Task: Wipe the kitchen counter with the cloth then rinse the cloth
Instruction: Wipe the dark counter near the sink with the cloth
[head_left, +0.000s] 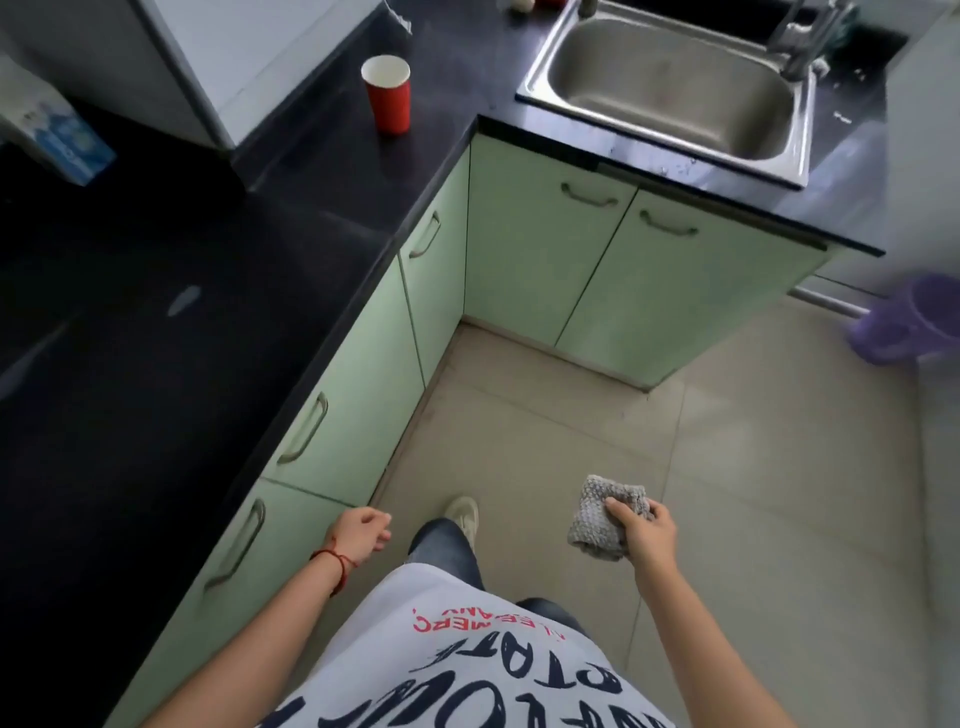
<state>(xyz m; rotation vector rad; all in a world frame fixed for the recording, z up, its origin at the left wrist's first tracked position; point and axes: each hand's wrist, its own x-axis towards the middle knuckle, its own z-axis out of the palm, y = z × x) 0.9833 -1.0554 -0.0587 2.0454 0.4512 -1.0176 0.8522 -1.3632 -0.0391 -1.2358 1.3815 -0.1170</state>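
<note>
My right hand (644, 530) grips a folded grey knitted cloth (597, 514) and holds it over the tiled floor, well short of the counter. My left hand (361, 535) hangs beside the green cabinet fronts with its fingers loosely curled and nothing in it. The black L-shaped kitchen counter (171, 322) runs along the left and across the back. A steel sink (670, 88) is set in the back stretch, with a tap (800, 36) at its far right corner.
A red paper cup (387, 93) stands on the counter near the inner corner. A white appliance (249, 57) and a blue-and-white box (57, 130) sit at the back left. A purple bucket (914, 322) stands on the floor at the right.
</note>
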